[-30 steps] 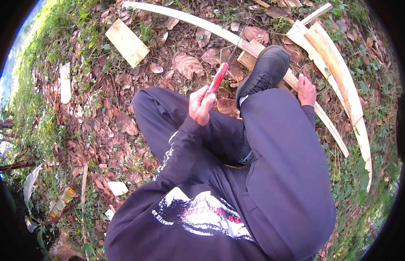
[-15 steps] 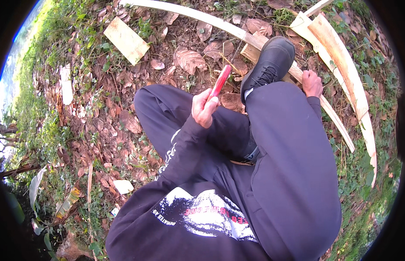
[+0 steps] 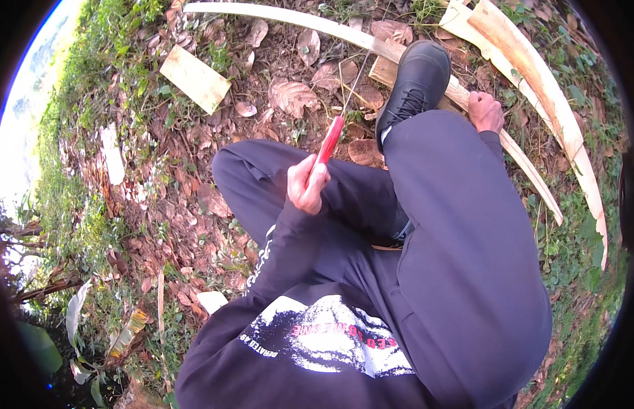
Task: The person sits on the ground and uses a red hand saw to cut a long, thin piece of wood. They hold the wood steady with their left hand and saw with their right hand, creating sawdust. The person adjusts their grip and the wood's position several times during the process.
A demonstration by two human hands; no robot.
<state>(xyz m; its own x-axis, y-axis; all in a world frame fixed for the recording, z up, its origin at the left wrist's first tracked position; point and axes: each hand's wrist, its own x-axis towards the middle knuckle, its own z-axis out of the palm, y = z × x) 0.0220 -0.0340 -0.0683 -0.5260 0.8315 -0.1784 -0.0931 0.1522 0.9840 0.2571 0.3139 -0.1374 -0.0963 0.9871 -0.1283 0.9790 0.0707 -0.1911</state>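
Observation:
My left hand (image 3: 307, 184) is closed around the red handle (image 3: 330, 138) of a tool with a long, thin blade (image 3: 358, 78). The blade appears nearly edge-on, so its exact kind is hard to tell. It points away from me and crosses over a long pale wood strip (image 3: 296, 19). Beyond my raised right knee, my right hand (image 3: 485, 112) is closed on that same strip. My black shoe (image 3: 421, 75) presses on the strip between the blade and my right hand. Under the strip lies a short wood block (image 3: 383, 71), partly hidden by the shoe.
Long curved wood slabs (image 3: 535, 65) lie at the far right. A flat rectangular board (image 3: 195, 78) rests on the leaves at the far left, with a pale wood piece (image 3: 112, 155) closer to the left edge. Dry leaves (image 3: 293, 97) and green plants cover the ground.
My left hand has shifted slightly left and nearer to me, tilting the red handle. The thin blade now shows reaching over the strip. My right hand keeps its grip.

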